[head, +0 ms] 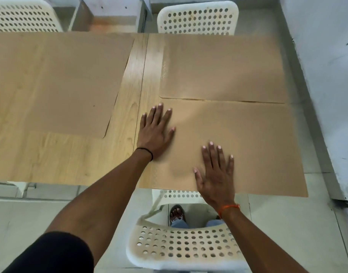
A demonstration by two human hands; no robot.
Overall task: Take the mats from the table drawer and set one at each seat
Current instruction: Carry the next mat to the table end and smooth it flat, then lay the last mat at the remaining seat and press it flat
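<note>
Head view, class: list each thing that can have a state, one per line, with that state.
Near mat: flat, overhanging the table edge.
Far mat: flat.
Left mat: flat.
Left hand: open, flat on near mat's edge.
Right hand: open, flat on near mat.
Drawer: open.

Both hands lay flat with straight fingers on the near mat [257, 146], the left hand [156, 133] at its left edge and the right hand [216, 174] nearer the table's [133, 75] front edge, while a second mat [224, 69] touched its far side and a third mat [57, 81] lay left.
</note>
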